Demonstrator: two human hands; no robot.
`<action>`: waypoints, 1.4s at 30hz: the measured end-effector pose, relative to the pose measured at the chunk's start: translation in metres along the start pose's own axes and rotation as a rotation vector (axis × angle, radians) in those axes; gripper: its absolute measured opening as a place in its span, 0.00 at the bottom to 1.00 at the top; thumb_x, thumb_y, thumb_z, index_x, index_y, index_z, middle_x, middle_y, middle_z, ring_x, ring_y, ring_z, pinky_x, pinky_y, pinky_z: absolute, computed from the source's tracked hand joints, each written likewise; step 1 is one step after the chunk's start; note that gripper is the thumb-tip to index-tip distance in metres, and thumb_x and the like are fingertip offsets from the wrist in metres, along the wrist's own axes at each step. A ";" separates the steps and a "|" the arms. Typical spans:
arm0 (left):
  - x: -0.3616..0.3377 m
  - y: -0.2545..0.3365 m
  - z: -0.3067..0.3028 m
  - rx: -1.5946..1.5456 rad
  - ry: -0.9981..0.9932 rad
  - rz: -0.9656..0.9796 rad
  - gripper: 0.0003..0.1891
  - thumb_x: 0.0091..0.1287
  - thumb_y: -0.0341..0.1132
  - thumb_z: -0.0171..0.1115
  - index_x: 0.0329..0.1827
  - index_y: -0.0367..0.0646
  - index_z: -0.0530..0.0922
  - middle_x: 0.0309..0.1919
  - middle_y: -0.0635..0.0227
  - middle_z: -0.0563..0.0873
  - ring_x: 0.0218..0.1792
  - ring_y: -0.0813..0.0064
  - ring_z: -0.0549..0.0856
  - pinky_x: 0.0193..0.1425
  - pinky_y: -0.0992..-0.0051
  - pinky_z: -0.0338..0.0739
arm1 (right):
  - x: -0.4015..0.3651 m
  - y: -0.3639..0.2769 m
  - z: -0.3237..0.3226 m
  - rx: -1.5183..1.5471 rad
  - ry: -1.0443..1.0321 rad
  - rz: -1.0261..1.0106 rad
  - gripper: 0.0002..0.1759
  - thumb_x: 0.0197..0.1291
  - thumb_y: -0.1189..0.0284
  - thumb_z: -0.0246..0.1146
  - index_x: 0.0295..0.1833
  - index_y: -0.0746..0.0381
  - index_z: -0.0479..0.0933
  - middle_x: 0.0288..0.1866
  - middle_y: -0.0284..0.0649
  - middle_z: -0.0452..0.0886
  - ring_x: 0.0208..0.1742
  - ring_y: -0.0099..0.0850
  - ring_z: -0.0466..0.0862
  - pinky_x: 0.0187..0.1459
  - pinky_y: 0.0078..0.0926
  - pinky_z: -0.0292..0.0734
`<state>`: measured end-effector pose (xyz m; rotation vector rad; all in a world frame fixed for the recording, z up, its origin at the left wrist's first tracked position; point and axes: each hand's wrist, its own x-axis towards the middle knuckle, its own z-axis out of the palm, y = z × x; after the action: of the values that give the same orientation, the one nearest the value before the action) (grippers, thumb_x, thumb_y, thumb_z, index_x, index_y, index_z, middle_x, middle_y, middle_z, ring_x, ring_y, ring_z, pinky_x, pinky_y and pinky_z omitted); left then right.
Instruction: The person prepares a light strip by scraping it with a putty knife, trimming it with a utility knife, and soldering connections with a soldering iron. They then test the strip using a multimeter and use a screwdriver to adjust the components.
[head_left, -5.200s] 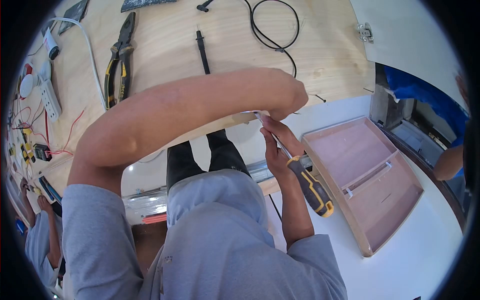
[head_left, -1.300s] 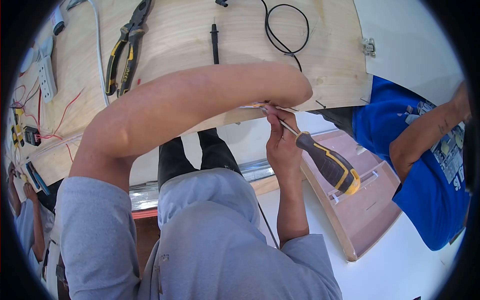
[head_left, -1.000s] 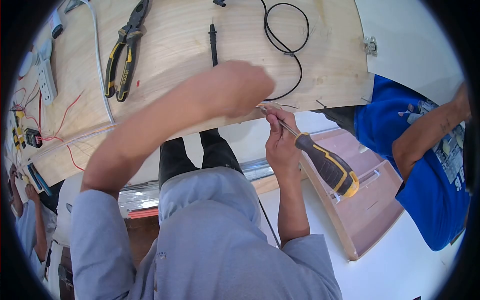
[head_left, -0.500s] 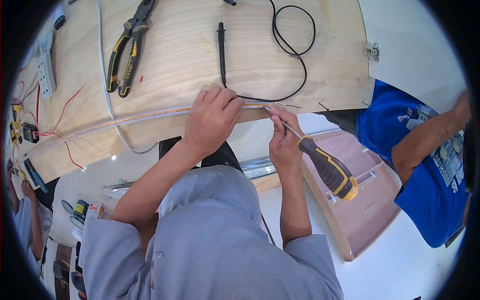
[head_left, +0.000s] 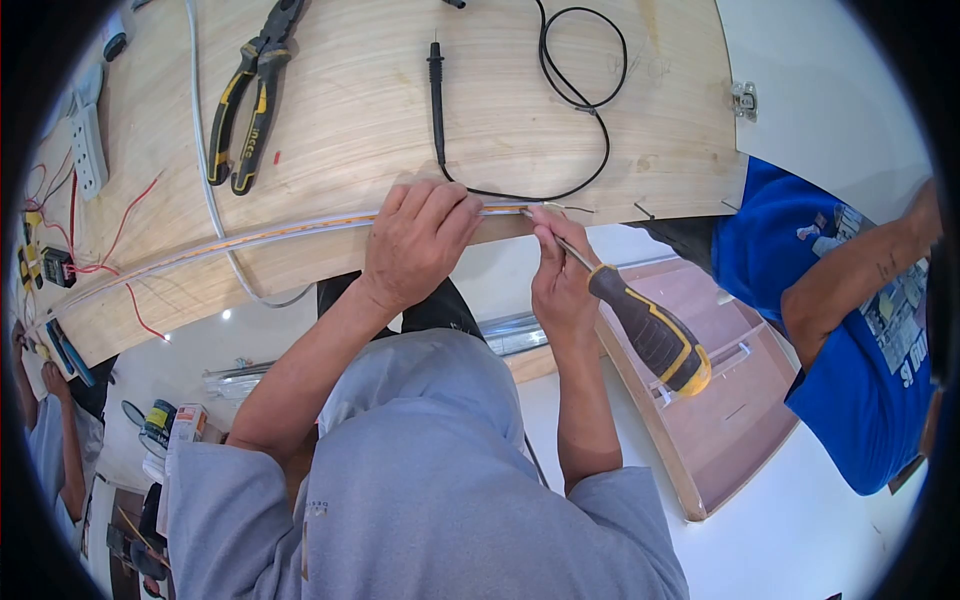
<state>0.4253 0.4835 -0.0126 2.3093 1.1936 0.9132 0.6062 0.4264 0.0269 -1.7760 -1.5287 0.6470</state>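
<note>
My left hand (head_left: 415, 240) lies over the thin pale light strip (head_left: 280, 232) that runs along the near edge of the bare plywood board (head_left: 350, 130). The fingers rest flat on top and the thumb is hidden. My right hand (head_left: 560, 285) pinches the steel shaft of the black-and-yellow-handled screwdriver (head_left: 650, 330), tip at the strip's end just beside my left fingers, handle angled down to the right. On the board lie yellow-and-black pliers (head_left: 245, 95), a black test probe with looped cable (head_left: 435, 85) and a white power strip (head_left: 88, 150). A person in a blue shirt (head_left: 800, 270) stands at the right, above a pinkish wooden drawer (head_left: 740, 430).
</note>
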 end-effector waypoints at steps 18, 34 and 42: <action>0.001 -0.001 0.000 -0.022 -0.001 -0.020 0.11 0.59 0.32 0.74 0.43 0.45 0.82 0.39 0.69 0.83 0.42 0.66 0.82 0.46 0.66 0.73 | -0.003 0.003 -0.002 0.028 0.006 -0.035 0.07 0.72 0.80 0.61 0.52 0.69 0.82 0.51 0.47 0.89 0.55 0.41 0.89 0.68 0.41 0.78; 0.001 -0.002 0.001 -0.039 0.009 -0.019 0.11 0.60 0.32 0.74 0.44 0.44 0.82 0.40 0.67 0.83 0.42 0.65 0.83 0.45 0.66 0.74 | -0.006 0.012 -0.001 0.040 0.028 -0.124 0.09 0.71 0.79 0.64 0.54 0.66 0.83 0.52 0.48 0.89 0.57 0.40 0.89 0.62 0.38 0.82; 0.002 -0.001 0.000 -0.038 0.012 -0.022 0.11 0.60 0.33 0.73 0.43 0.43 0.82 0.40 0.67 0.83 0.42 0.65 0.83 0.45 0.66 0.74 | -0.011 0.013 0.002 -0.053 0.027 -0.227 0.11 0.67 0.82 0.66 0.53 0.65 0.83 0.55 0.49 0.87 0.56 0.44 0.89 0.56 0.34 0.85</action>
<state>0.4252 0.4855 -0.0125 2.2595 1.1933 0.9355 0.6111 0.4146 0.0152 -1.6111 -1.7120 0.4721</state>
